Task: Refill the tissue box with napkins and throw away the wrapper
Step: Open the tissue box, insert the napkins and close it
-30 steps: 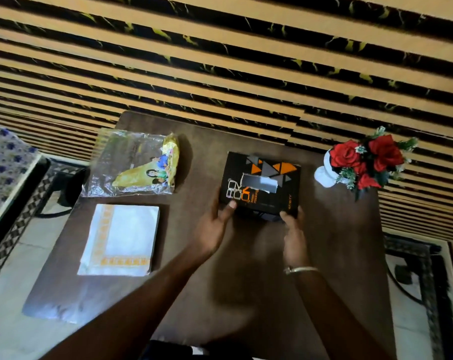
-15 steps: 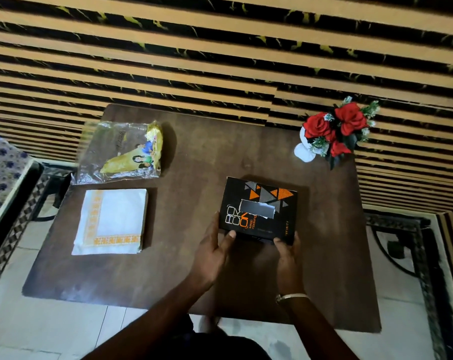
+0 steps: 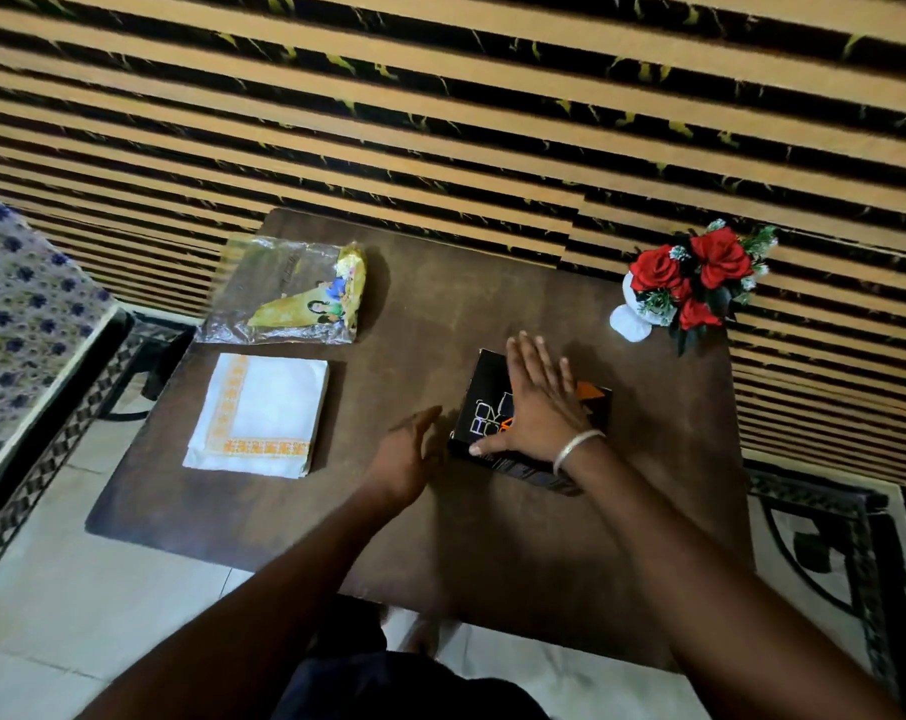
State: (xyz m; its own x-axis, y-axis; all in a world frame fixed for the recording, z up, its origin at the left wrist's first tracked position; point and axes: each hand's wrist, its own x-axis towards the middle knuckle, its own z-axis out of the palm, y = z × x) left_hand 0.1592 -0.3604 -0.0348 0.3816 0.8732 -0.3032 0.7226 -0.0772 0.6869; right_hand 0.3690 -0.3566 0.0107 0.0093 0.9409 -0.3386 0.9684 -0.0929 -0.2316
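A black tissue box [image 3: 484, 402] with orange and grey triangles lies on the brown table [image 3: 419, 314], right of centre. My right hand [image 3: 536, 402] rests flat on its top with fingers spread, covering the slot. Just left of the box, my left hand [image 3: 406, 454] hovers open with nothing in it, apart from the box. A stack of white napkins [image 3: 261, 413] with an orange border lies at the table's left. Behind the stack sits the clear plastic wrapper [image 3: 289, 293] with a yellow printed label, flat and empty-looking.
A white vase of red artificial roses [image 3: 692, 283] stands at the table's back right corner. A striped wall runs behind the table. A patterned bed edge [image 3: 29, 324] is at the left, and a black-and-white rug [image 3: 825, 543] lies on the floor at the right.
The box has been pulled nearer across the table. Both hands left its near edge: the right one now lies flat on top, the left has come off to the side.
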